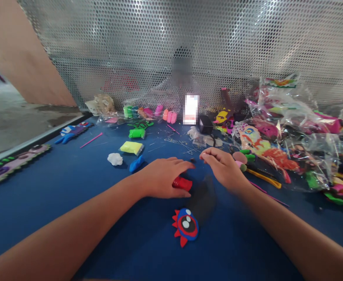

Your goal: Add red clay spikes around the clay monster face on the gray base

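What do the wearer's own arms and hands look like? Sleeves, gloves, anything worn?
Left hand and right hand: both bare, no gloves. Left forearm and right forearm: no sleeves in the visible part. No watch, bracelet, cable or marking shows; no ring visible, though some of the left hand is hidden. Upper arms out of frame.

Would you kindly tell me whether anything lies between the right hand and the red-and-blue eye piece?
Yes: a dark, blurred, flat-looking shape lies on the blue table between the right hand and the eye piece. Whether it is a sheet or a shadow is unclear.
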Demonstrator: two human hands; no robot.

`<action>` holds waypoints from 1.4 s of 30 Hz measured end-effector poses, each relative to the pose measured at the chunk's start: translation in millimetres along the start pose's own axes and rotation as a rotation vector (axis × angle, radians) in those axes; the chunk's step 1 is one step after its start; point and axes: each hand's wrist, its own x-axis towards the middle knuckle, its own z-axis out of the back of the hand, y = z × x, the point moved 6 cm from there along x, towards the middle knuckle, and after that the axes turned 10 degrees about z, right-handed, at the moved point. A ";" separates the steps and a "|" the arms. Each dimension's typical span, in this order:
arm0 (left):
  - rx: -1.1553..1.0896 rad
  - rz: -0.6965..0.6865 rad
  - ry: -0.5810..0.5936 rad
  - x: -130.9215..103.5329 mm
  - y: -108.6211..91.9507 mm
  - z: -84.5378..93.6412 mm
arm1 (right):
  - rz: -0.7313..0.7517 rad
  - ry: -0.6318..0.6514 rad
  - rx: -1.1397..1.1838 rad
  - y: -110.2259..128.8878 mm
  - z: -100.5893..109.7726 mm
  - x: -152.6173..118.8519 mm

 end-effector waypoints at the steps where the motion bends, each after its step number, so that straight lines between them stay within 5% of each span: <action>1: 0.013 -0.016 0.024 0.5 0.0 -2.0 | 0.003 -0.013 -0.013 -1.1 1.0 0.2; 11: 0.125 0.156 -0.099 5.1 21.4 -3.2 | 0.119 0.020 -0.153 9.7 -2.3 -4.1; 18: -0.003 0.035 -0.344 1.8 10.0 13.3 | 0.115 0.114 0.006 17.1 -9.4 -7.0; 26: -0.161 -0.183 -0.492 -5.2 0.2 23.3 | 0.020 0.240 0.231 13.8 -16.5 -9.8; 33: -0.258 -0.232 -0.541 -11.1 -5.4 30.5 | -0.066 0.305 0.411 15.0 -22.2 -13.3; 42: -0.326 -0.356 -0.550 -18.6 -26.2 31.6 | -0.085 0.550 0.668 22.8 -30.9 -21.1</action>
